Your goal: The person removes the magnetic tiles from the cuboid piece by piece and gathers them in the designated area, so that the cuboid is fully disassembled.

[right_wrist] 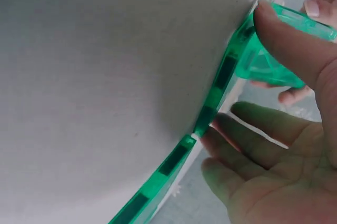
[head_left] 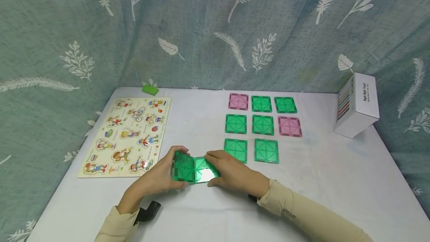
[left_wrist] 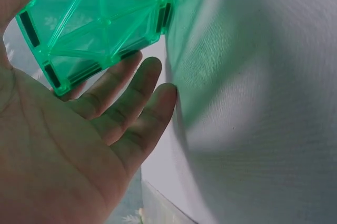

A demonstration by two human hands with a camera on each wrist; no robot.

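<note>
A green square see-through magnetic tile (head_left: 183, 167) stands tilted up off the table, its near and far edges between the thumb and fingers of my left hand (head_left: 156, 176). In the left wrist view this raised tile (left_wrist: 100, 21) meets another along one edge. That second green tile (head_left: 204, 170) lies on the white cloth, glossy with reflected light. My right hand (head_left: 236, 171) holds it by its right part, thumb at the near edge and fingers at the far edge. The right wrist view shows the flat tile (right_wrist: 218, 89) edge-on under the thumb.
Behind my right hand lie rows of loose tiles, several green (head_left: 266, 150) and two pink (head_left: 290, 126). A wooden picture puzzle board (head_left: 125, 137) is at the left, with a green block (head_left: 150, 90) beyond it. A white box (head_left: 357, 104) stands at the back right.
</note>
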